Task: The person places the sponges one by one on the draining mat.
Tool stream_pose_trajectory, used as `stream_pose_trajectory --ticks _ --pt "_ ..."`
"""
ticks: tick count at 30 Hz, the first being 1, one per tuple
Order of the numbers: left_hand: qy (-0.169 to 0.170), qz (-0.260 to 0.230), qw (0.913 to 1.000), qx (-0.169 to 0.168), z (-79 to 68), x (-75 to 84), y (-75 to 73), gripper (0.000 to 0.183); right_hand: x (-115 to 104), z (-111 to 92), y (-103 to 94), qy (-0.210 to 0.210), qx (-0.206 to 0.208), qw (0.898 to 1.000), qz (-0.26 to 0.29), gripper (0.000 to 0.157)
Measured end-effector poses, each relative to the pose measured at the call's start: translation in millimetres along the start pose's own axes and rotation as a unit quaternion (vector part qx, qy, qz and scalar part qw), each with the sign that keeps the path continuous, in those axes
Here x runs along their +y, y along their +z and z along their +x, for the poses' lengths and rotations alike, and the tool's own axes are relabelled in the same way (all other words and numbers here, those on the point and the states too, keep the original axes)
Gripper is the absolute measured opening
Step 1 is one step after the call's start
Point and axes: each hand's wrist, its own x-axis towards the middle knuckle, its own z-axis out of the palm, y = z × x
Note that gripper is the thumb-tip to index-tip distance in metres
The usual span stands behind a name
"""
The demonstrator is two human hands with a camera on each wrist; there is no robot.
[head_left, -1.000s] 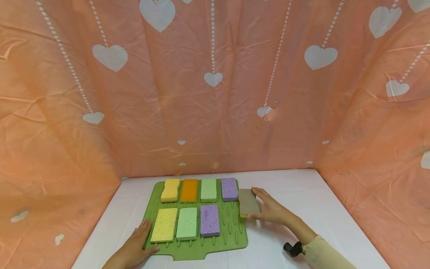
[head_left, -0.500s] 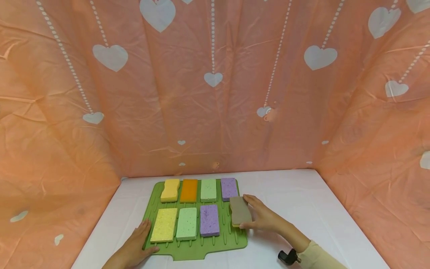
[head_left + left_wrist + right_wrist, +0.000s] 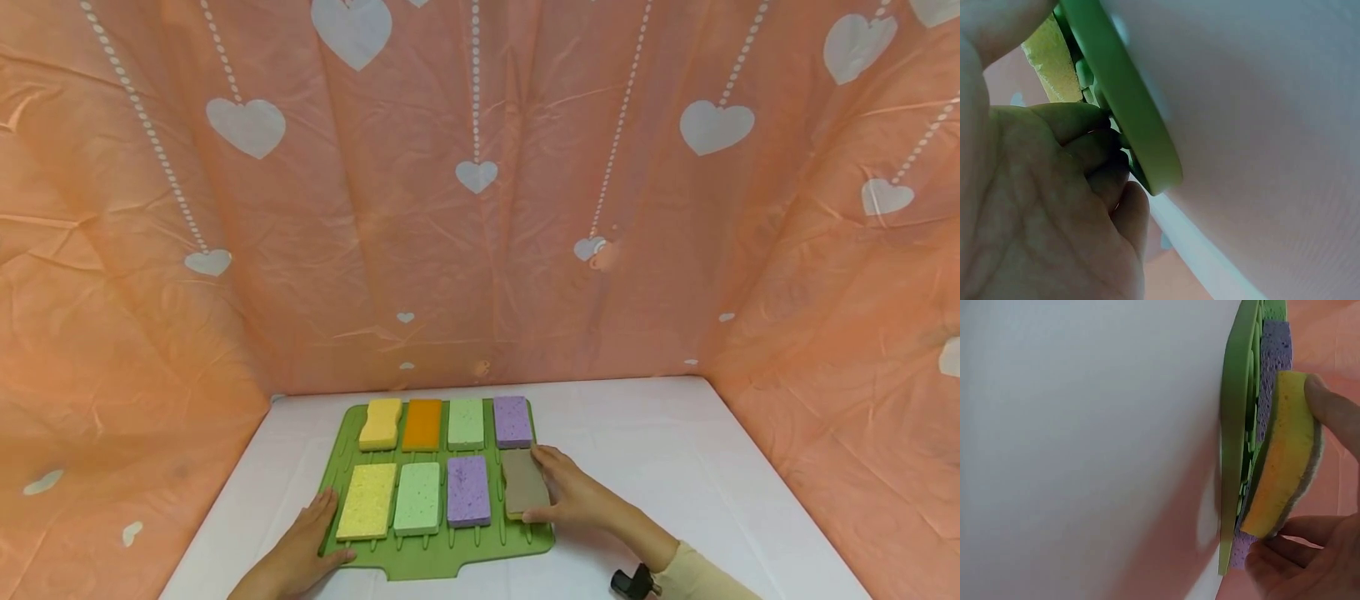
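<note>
A wavy-edged sponge (image 3: 525,485), yellow with a grey top layer, is pinched between the thumb and fingers of my right hand (image 3: 577,496). It is held over the right end of the front row on the green ribbed mat (image 3: 420,567). The right wrist view shows this sponge (image 3: 1288,453) tilted close above the mat. My left hand (image 3: 300,542) rests on the mat's left edge, fingers and thumb spread. In the left wrist view its fingertips touch the mat's rim (image 3: 1141,131). Nearest the right hand lie two purple sponges (image 3: 468,492), one beside and one behind the held sponge.
Two green sponges (image 3: 417,500), a large yellow sponge (image 3: 366,502), a small wavy yellow sponge (image 3: 381,425) and an orange one (image 3: 423,425) also lie on the mat. The mat is on a white-covered table (image 3: 637,433). An orange curtain with hearts (image 3: 480,267) encloses the back and sides.
My right hand has carried the grey-topped sponge left and toward the front, from the mat's right edge to beside the front purple sponge. The left hand has stayed in place.
</note>
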Motion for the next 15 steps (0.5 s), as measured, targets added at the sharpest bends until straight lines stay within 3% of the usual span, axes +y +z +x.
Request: stream_pose_trajectory --ticks 15 --pt "0.003 0.001 1.0 0.002 -0.4 -5.8 3.0 0.119 -6.3 1.5 9.4 0.0 -0.013 1.0 -0.011 0.116"
